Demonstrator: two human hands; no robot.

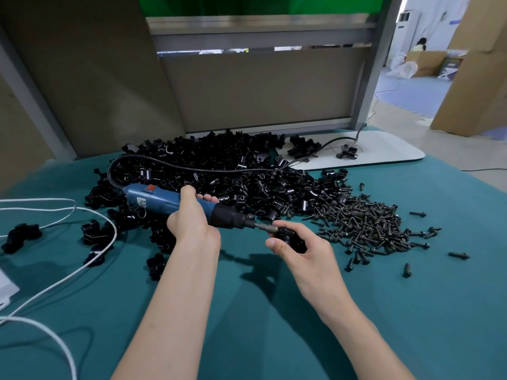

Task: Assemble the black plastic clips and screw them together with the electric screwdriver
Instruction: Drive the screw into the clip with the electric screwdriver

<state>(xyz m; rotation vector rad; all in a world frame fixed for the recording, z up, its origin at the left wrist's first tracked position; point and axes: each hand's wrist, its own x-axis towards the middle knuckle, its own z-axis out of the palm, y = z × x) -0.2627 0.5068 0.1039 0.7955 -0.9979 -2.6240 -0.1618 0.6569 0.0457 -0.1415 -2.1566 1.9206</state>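
Two bare forearms reach in from the near edge over the counter (260,311), which wears a smooth teal cloth. Beyond them, at the far middle, sprawls a broad loose heap of black plastic clips (219,165), glossy, part angular and part curved, with a few strays on the near left. To the right lies a flatter heap of dark screws (365,223), slim with flanged heads, some scattered singly. A white board (384,152) at the far right carries a few more clips. White cords (68,272) loop across the left. The electric screwdriver (156,200), a blue cylinder with a black nose and a black cable (192,167), lies level, pointing right. The left hand (192,223) wraps its fingers (210,198) tight round the barrel. The metal bit (267,228) meets one black clip (292,237), which the right hand (307,253) grips with curled fingers and thumb, over the cloth in the near middle.
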